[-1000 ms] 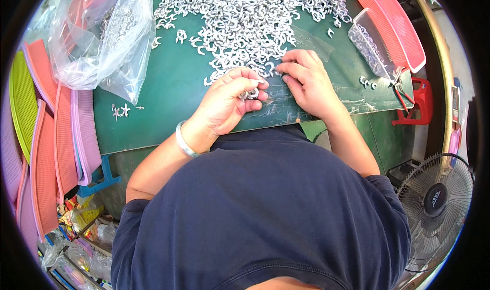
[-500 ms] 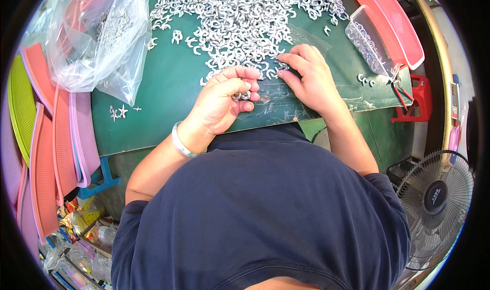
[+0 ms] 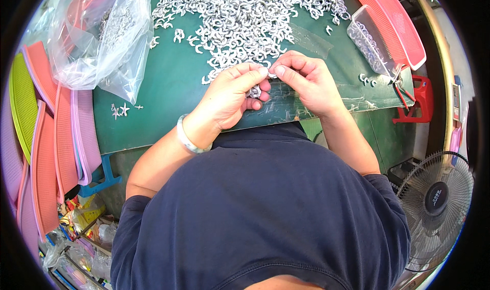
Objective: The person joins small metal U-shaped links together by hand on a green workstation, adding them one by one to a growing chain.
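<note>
A heap of small silvery C-shaped metal pieces (image 3: 240, 29) covers the far middle of the green table (image 3: 168, 101). My left hand (image 3: 236, 91), with a pale bangle (image 3: 187, 135) at its wrist, is curled round several of the metal pieces (image 3: 253, 91). Its thumb and forefinger pinch at the near edge of the heap. There my right hand (image 3: 306, 79) meets it, thumb and forefinger closed on a small metal piece (image 3: 272, 75) between the two hands. Fingers hide most of that piece.
A clear plastic bag (image 3: 97, 45) of metal pieces lies at the far left, beside stacked coloured baskets (image 3: 45, 137). On the right are a clear bin (image 3: 368, 42), a pink basket (image 3: 395, 24), a red stool (image 3: 419, 98) and a fan (image 3: 434, 208). Star-shaped pieces (image 3: 124, 109) lie front left.
My right hand has moved left from the heap's near edge to my left hand. The left hand has shifted slightly right, and its thumb and forefinger have come together.
</note>
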A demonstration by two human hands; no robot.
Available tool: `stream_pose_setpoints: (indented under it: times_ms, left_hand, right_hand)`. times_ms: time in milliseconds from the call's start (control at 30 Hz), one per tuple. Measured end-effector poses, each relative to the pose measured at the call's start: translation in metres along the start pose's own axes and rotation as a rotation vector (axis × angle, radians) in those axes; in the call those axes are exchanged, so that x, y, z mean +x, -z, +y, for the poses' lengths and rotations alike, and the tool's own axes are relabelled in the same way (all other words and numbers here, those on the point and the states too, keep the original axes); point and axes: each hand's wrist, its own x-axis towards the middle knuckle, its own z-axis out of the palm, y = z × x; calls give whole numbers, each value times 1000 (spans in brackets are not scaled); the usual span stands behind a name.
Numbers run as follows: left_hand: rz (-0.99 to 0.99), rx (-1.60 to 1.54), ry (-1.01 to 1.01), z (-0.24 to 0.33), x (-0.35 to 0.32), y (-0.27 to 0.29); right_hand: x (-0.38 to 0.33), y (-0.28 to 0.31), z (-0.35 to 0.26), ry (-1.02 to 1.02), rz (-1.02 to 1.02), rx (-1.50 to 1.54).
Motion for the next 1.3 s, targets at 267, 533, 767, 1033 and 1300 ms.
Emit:
stream_pose_setpoints:
  times_ms: [267,533,767,1033,1300]
  left_hand:
    - [-15,-111,77,-4,5,7]
    - [82,-141,62,-2,1,2]
    - [24,-89,8,-1,-2,5]
    - [-7,92,-9,-4,1,-1]
    - [-144,-117,45,-8,3,11]
  right_hand:
    - [1,13,8,422,123,-707]
    - [-2,14,12,465,38,-973]
    - [0,13,14,433,109,-725]
    - [0,1,-1,216,30,-284]
    - [2,6,6,407,88,-583]
